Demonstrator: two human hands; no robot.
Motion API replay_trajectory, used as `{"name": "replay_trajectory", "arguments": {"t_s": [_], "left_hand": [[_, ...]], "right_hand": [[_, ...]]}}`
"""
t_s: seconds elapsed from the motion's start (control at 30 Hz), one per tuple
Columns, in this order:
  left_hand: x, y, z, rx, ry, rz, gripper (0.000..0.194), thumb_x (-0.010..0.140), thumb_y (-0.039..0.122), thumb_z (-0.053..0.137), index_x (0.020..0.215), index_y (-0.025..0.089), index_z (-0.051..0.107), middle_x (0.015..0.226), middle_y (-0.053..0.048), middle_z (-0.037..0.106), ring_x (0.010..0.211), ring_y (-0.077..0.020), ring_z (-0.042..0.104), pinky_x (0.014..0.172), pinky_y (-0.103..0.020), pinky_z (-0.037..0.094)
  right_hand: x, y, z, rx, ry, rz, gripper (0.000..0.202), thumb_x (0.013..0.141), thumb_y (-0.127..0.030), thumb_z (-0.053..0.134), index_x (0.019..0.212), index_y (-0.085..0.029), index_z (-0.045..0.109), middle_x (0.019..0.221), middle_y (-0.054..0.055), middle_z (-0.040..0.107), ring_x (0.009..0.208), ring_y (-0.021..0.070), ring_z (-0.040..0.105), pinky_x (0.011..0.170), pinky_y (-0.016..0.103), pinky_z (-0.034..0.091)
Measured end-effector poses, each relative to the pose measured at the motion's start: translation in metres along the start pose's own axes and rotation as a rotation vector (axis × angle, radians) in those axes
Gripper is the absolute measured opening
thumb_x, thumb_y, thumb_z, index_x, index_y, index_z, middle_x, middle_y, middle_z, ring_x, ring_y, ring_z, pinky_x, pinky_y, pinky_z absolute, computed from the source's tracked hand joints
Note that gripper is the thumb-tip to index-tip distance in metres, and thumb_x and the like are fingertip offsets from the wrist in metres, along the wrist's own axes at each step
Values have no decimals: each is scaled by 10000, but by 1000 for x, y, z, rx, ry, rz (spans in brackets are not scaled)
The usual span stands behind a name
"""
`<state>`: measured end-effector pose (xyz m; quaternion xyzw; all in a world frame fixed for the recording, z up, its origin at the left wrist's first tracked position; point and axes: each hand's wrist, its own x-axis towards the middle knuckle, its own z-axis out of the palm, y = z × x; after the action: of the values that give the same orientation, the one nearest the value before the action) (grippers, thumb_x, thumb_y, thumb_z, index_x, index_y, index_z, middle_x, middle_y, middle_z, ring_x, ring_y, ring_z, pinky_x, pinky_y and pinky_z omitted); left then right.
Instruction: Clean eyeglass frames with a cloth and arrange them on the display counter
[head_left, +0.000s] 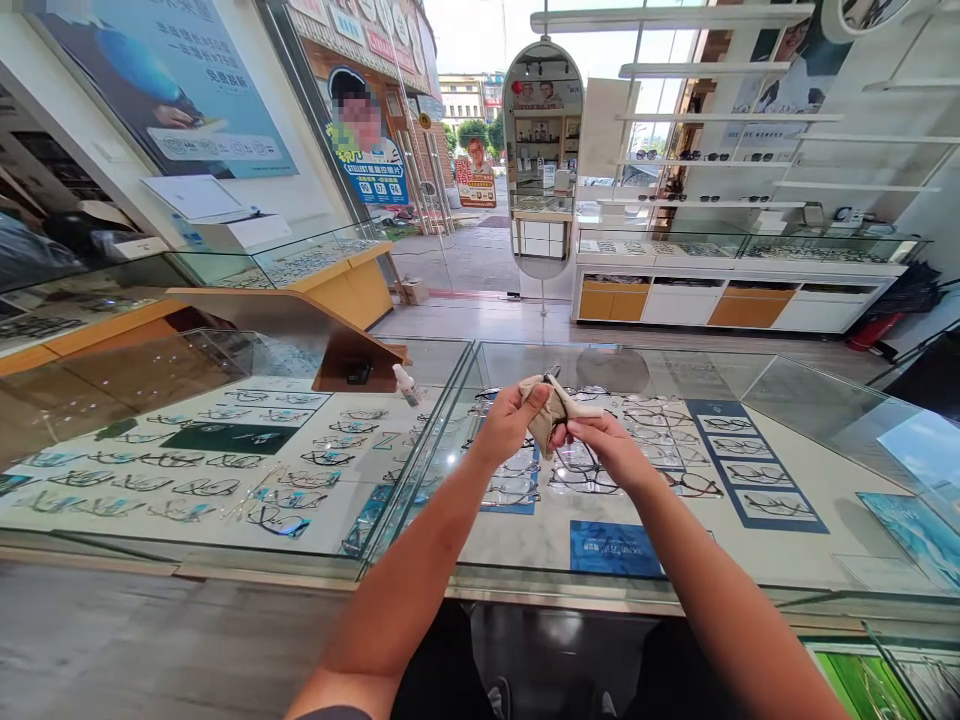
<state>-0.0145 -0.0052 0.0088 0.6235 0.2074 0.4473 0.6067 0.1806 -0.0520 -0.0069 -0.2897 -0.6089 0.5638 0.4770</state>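
Above the glass counter, both hands meet at a beige cloth (546, 428) folded around a pair of dark-framed eyeglasses (553, 374). Only a thin part of the frame shows at the top of the cloth; the rest is covered. My left hand (511, 424) is closed on the cloth, thumb on top. From the right side, my right hand (604, 446) pinches at the dark frame where it comes out by the cloth. Rows of spectacles (585, 470) lie beneath, under the glass. A small white spray bottle (406, 385) stands on the counter to the left.
The glass display counter (480, 585) spans the front, with more spectacles (206, 487) in its left case. A brown wooden stand (360, 350) rises behind the bottle. An oval mirror (544, 160) and a white cabinet (682, 300) stand across the floor.
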Motion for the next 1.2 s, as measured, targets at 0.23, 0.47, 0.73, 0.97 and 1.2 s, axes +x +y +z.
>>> {"name": "replay_trajectory", "arguments": {"t_s": [0.23, 0.47, 0.73, 0.97, 1.2], "left_hand": [[-5, 11, -5, -49, -105, -36, 462, 943, 515, 826, 1152, 154, 628, 798, -51, 754, 677, -185, 729, 620, -279, 581], [-2, 1, 17, -119, 18, 10, 502, 854, 438, 926, 1108, 197, 566, 634, 37, 683, 520, -125, 614, 550, -255, 534], [-1, -5, 22, -59, 206, 23, 549, 961, 714, 706, 821, 198, 587, 466, 31, 588, 362, -132, 539, 407, -252, 463], [8, -19, 13, -112, 371, 42, 661, 832, 822, 769, 853, 169, 667, 637, -1, 683, 514, -121, 614, 499, -237, 512], [9, -20, 9, -36, 385, 32, 673, 815, 820, 785, 908, 154, 756, 765, -46, 749, 731, -151, 686, 727, -250, 568]], "right_hand": [[-1, -1, -6, 5, 46, 2, 407, 961, -600, 728, 839, -231, 848, 861, 65, 773, 905, 259, 627, 917, 397, 440], [1, 3, 0, 30, 48, 7, 452, 936, -660, 743, 842, -228, 836, 833, 64, 749, 868, 248, 613, 881, 395, 452], [2, -3, 7, -37, -33, -15, 505, 960, -691, 711, 830, -216, 825, 830, 61, 733, 857, 228, 589, 862, 376, 443], [1, 0, -5, -56, 58, -58, 427, 1007, -615, 682, 886, -233, 827, 893, 61, 733, 887, 233, 568, 860, 373, 415], [1, -4, -16, 12, 333, -200, 344, 978, -563, 721, 897, -249, 836, 1176, 69, 596, 1012, 218, 552, 896, 344, 441]]}}
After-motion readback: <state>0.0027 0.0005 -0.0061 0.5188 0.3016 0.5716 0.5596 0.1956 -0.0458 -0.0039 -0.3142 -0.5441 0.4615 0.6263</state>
